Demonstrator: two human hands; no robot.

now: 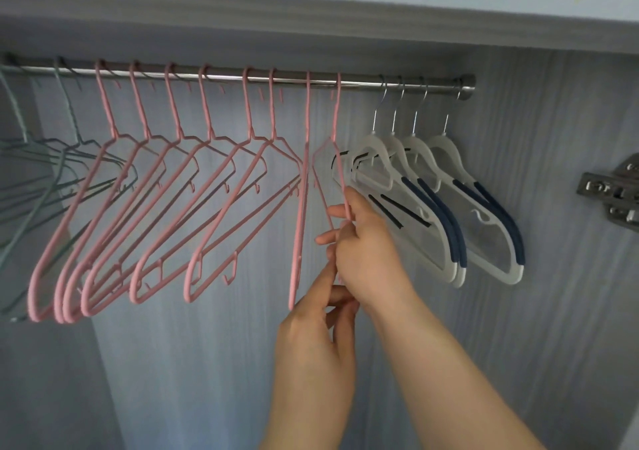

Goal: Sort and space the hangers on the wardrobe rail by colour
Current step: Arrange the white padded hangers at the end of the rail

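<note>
One pink hanger (335, 117) in right hand (366, 249)

Steel wardrobe rail (228, 76) runs level, right end seated in a round flange (466, 82). I count along it, left to right: grey-green wire hangers (81, 143), partly out of frame; eight pink hangers (207, 110), the last two hanging edge-on, the rightmost pink hanger (336, 110) apart from its neighbour; four white hangers with navy grips (446, 145), close together.
</note>
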